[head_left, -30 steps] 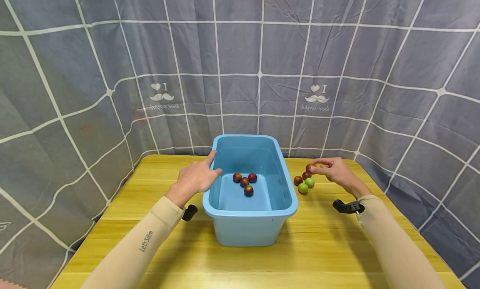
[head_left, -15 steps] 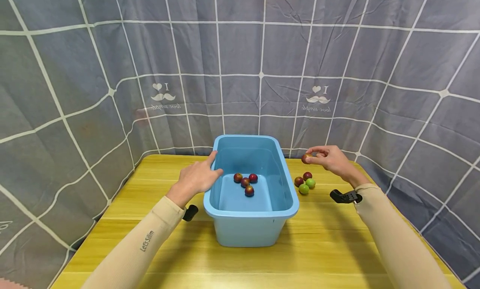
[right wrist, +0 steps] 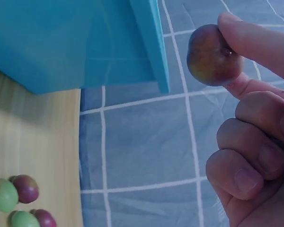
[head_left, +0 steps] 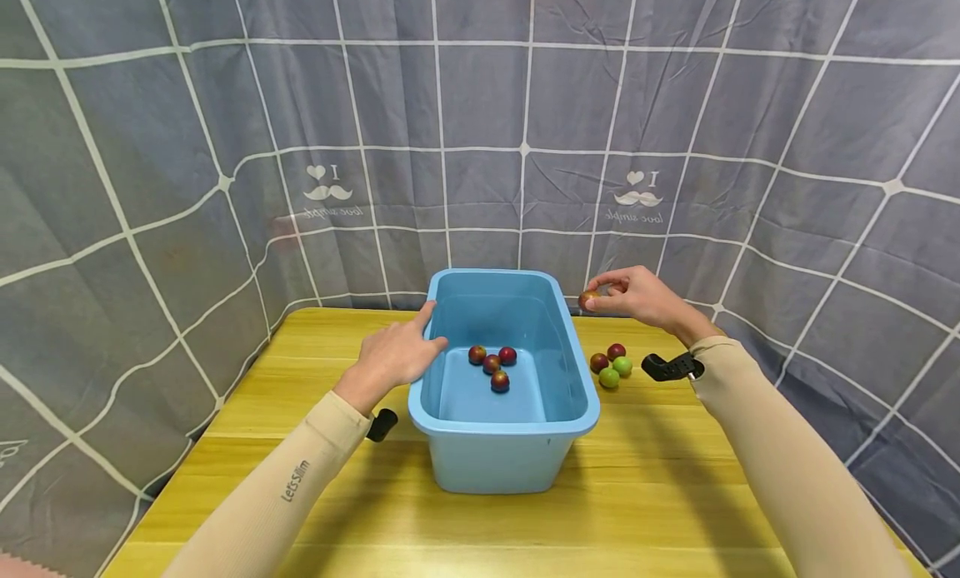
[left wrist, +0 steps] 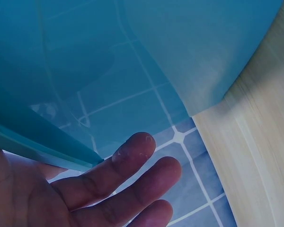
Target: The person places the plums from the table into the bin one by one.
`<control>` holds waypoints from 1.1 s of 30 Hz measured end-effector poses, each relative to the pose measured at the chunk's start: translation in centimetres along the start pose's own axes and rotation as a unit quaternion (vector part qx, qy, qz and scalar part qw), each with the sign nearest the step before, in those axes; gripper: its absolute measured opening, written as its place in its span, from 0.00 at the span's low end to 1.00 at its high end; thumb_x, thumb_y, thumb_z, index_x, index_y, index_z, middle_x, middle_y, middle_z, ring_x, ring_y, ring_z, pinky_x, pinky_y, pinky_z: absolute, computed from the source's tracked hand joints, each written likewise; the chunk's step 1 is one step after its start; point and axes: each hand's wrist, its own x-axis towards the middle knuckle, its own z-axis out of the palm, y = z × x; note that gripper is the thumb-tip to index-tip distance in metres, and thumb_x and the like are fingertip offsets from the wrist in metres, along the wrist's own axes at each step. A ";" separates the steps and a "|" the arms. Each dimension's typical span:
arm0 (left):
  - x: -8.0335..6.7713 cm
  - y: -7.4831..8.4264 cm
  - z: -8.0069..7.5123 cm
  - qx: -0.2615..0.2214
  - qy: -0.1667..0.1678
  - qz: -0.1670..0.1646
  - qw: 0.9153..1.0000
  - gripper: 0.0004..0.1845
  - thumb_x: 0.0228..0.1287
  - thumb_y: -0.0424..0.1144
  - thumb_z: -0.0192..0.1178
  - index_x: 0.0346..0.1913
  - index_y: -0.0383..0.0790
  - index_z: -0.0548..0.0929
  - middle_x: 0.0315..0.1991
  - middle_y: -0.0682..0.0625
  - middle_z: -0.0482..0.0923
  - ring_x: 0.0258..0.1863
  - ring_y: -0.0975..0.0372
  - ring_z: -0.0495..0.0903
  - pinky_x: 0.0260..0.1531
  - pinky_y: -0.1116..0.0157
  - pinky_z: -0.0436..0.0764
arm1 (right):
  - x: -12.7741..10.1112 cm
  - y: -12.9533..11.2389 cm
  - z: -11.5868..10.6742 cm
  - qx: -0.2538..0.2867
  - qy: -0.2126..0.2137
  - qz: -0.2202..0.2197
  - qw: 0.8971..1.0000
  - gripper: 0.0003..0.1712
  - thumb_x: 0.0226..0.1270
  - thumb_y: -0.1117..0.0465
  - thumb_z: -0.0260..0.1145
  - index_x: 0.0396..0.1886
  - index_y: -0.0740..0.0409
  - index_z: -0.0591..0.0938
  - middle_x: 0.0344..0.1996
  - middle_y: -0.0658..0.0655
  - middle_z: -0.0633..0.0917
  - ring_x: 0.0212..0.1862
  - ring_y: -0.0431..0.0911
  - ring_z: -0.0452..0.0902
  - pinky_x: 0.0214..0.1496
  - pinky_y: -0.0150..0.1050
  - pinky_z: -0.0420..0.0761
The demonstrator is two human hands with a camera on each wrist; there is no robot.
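**Red plum held in the air beside the blue tub's far right corner**

A small red plum (head_left: 588, 298) is pinched between the thumb and forefinger of the right hand (head_left: 637, 296); the grip is closed around the fruit, with the other fingers curled loosely beneath, as is shown in the right wrist view. The plum is held in the air just outside the far right corner of the blue plastic tub (head_left: 578, 408), above the level of its rim and apart from it.

The left hand (head_left: 395, 352) is laid against the tub's left rim with straight, relaxed fingers; nothing is grasped by it, so its grip is released. In the left wrist view the rim is seen running across the palm.

4 red plums (head_left: 493, 364) are seen lying on the tub's floor, clustered near the middle. On the wooden worktop (head_left: 660, 486), to the right of the tub, 2 red plums (head_left: 607, 357) and 2 green plums (head_left: 616, 371) are gathered in a tight group, touching or nearly so. The worktop is backed by a grey curtain with a white grid (head_left: 525, 128).
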 end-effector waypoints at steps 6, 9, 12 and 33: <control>0.1 0.0 -0.1 0.002 0.003 0.004 1.000 0.41 0.72 0.61 0.45 0.82 0.55 0.47 0.22 0.45 0.74 0.21 0.53 0.75 0.21 0.59 0.71 | 1.1 -2.1 -0.2 -0.028 -0.027 -0.006 0.999 0.17 0.66 0.47 0.71 0.49 0.50 0.87 0.15 0.50 0.68 0.21 0.44 0.59 0.27 0.38 0.63; 0.1 0.0 -0.1 0.002 0.003 0.004 1.000 0.41 0.72 0.61 0.45 0.82 0.55 0.47 0.22 0.45 0.74 0.21 0.53 0.75 0.21 0.58 0.71 | 1.7 -3.1 -0.2 -0.046 -0.035 -0.011 0.998 0.19 0.65 0.46 0.71 0.49 0.51 0.87 0.14 0.50 0.68 0.21 0.44 0.59 0.27 0.38 0.62; 0.1 0.0 -0.1 0.001 0.002 0.004 1.000 0.41 0.72 0.61 0.45 0.82 0.55 0.47 0.22 0.45 0.74 0.21 0.53 0.75 0.21 0.59 0.71 | 2.2 -3.8 0.0 -0.051 -0.045 -0.006 0.998 0.20 0.64 0.44 0.72 0.49 0.50 0.87 0.14 0.49 0.65 0.21 0.44 0.59 0.28 0.38 0.63; 0.1 0.1 -0.1 -0.005 -0.005 0.001 1.000 0.41 0.72 0.61 0.46 0.82 0.54 0.46 0.22 0.46 0.74 0.20 0.54 0.74 0.20 0.59 0.71 | 6.4 -6.8 2.9 -0.088 -0.129 -0.042 0.987 0.09 0.63 0.49 0.74 0.36 0.47 0.89 0.17 0.50 0.71 0.23 0.45 0.63 0.29 0.38 0.64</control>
